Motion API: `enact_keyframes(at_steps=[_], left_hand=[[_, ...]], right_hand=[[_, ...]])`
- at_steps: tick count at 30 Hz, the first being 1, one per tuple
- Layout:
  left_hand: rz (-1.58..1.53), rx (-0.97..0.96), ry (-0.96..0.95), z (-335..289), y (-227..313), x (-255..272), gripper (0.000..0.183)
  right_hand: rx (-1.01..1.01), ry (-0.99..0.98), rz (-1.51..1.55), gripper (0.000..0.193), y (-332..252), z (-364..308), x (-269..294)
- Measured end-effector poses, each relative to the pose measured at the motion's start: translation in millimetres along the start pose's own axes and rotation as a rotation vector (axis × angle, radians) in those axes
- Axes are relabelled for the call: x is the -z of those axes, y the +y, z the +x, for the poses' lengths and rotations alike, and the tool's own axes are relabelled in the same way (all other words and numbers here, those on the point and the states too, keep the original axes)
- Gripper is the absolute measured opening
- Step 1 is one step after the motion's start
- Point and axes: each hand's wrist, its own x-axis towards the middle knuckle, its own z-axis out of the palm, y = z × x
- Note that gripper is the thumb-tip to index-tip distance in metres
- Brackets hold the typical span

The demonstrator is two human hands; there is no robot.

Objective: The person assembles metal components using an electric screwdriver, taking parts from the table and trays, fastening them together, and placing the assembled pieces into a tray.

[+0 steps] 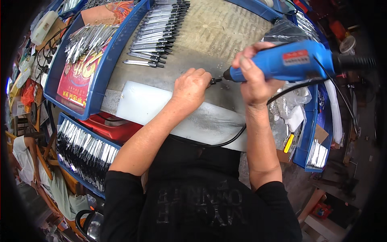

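Fingers of your right hand (253, 78) wrap the blue power screwdriver (288, 62), its red label facing up, tip against a small black part (215, 81) pinched by your left hand (192, 86) over the desk (209, 36). Far left, a red printed sheet (78, 74) lines a blue tray (102, 80).

The left hand (192, 86) closes over a small dark part (215, 81), so only its tip shows at the driver's (282, 61) bit, and what the part is cannot be told. The driver's rear end and cord (242, 131) run into the dark rim at the right, and the cord passes under the right forearm (262, 137). The trays (96, 92) at the bench's left edge are cut off by the rim, and their metal pieces (86, 151) are too small to tell apart.
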Motion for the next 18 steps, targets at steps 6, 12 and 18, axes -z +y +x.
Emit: enact_keyframes(at_steps=[6,12,18], left_hand=[[0.005,-0.133,0.033,0.8,7.0,-0.5,0.012],[0.047,-0.216,-0.009,0.7,9.5,-6.6,0.013],[0.081,-0.234,-0.04,2.9,13.3,-4.8,0.012]], right_hand=[[0.068,0.289,0.152,0.035,-2.8,5.9,26.8],[0.065,0.398,0.216,0.03,4.8,6.2,43.6],[0.041,0.427,0.226,0.03,6.9,4.2,46.9]])
